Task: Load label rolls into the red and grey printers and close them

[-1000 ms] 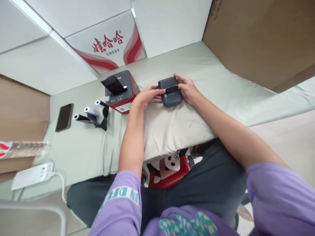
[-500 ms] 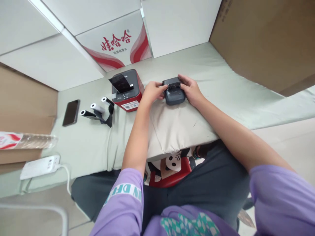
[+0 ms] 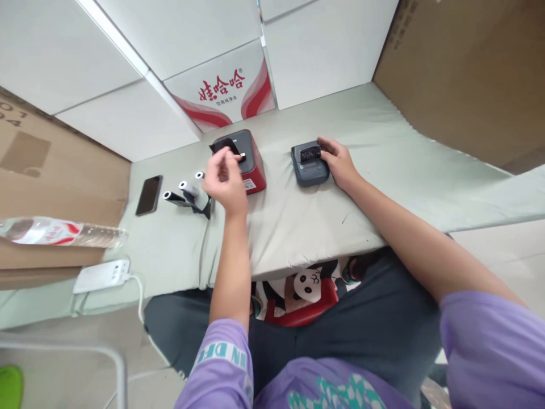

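A small dark grey label printer (image 3: pixel 310 166) lies on the pale green cloth of the table (image 3: pixel 383 142), its lid down. My right hand (image 3: pixel 337 162) rests against its right side, fingers on the casing. My left hand (image 3: pixel 223 182) is raised above the cloth, left of a red and black printer (image 3: pixel 252 166) and partly hiding its open flap. Its fingers are bunched together, and I cannot see whether anything is pinched in them. Just left of this hand lie three white paper rolls on black spindles (image 3: pixel 187 190).
A dark phone (image 3: pixel 149 194) lies left of the rolls. A water bottle (image 3: pixel 55 233) lies on a cardboard box at the far left, above a white power strip (image 3: pixel 102 275). White cartons (image 3: pixel 221 94) line the back, and a large brown box (image 3: pixel 460 74) stands at right.
My left hand has let go of the grey printer and moved left, up in front of the red printer. The grey printer's lid is now down. My right hand stays on it.
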### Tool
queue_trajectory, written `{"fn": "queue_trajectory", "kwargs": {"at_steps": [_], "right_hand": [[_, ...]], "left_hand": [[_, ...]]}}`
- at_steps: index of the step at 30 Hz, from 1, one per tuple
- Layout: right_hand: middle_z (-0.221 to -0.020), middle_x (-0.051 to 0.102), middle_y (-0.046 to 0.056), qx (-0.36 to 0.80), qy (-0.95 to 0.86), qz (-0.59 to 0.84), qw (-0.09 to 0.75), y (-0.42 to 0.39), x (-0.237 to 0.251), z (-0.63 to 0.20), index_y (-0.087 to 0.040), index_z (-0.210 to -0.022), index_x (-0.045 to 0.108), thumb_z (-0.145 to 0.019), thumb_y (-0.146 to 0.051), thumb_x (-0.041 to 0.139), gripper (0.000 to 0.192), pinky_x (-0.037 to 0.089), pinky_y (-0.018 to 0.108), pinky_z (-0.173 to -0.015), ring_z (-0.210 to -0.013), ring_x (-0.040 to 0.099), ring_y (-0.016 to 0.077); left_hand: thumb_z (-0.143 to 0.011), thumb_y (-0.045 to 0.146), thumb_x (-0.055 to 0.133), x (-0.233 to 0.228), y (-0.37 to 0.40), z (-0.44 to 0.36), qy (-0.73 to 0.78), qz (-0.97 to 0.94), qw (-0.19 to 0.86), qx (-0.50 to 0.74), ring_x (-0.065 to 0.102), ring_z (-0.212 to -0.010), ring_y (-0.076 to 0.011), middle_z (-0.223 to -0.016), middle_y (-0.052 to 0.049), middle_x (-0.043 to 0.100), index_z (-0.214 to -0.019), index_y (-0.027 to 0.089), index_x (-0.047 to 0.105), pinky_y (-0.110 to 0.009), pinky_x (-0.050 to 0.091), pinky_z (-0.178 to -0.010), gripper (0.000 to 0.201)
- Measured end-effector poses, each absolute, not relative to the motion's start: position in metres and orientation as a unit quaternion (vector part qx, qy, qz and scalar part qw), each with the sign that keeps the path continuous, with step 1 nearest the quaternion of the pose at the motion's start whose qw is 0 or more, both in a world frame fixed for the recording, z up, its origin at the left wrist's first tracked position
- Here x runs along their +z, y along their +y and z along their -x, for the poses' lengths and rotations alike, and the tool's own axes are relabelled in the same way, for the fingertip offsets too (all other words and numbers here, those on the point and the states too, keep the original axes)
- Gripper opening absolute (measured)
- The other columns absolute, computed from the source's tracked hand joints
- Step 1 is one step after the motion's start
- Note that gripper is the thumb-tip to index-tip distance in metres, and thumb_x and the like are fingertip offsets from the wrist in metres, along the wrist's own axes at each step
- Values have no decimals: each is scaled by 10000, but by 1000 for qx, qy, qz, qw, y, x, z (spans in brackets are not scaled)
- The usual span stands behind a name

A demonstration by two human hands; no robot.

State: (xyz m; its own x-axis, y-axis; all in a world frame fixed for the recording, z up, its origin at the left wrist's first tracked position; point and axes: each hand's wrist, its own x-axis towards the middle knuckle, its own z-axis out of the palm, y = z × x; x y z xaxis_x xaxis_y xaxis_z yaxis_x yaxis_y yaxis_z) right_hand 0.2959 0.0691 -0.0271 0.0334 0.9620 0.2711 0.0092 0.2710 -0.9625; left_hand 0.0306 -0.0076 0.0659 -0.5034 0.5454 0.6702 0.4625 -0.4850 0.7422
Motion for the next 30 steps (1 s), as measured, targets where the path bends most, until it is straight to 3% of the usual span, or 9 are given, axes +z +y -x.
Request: {"fn": "queue_trajectory", "kwargs": {"at_steps": [4,7,12,23,30], "right_hand": [[-1412,698,65,415,-547,445,576,68,-25,-295,-238,-1263,711,-807,-337,713,467,365,484,-1294,-1418,578,293],[-1399,707,48,413,-543,454,573,67,-23,-295,-252,-1250,716,-811,-318,690,445,366,496,-1293,-1414,580,290],[-1402,701,64,402,-551,458,571,65,-23,-296,-251,-1242,714,-821,-349,695,433,375,516,-1283,-1399,591,304],[-1371,715,50,382,-553,471,571,65,-24,-296,-267,-1221,715,-816,-361,686,416,387,528,-1275,-1385,600,299],[-1396,689,65,376,-553,482,566,65,-24,-296,-275,-1230,696,-831,-416,665,424,380,534,-1274,-1412,575,302]], "left_hand": [[-995,268,535,73,16,27,541,-409,-3,735,675,-773,-115,-905,-34,701,-1043,144,651,-253,529,-724,176],[-885,219,626,61,29,55,588,-398,74,701,646,-760,-113,-829,0,647,-943,150,626,-229,514,-724,90],[-751,186,628,39,26,56,634,-352,252,641,473,-539,-80,-666,68,497,-926,197,588,-193,354,-502,180],[-662,160,623,47,22,55,585,-329,401,623,304,-402,-45,-603,90,417,-883,225,503,-206,137,-415,260],[-672,144,618,52,20,51,590,-330,419,606,376,-410,-59,-596,88,455,-895,240,457,-195,120,-419,291]]}}
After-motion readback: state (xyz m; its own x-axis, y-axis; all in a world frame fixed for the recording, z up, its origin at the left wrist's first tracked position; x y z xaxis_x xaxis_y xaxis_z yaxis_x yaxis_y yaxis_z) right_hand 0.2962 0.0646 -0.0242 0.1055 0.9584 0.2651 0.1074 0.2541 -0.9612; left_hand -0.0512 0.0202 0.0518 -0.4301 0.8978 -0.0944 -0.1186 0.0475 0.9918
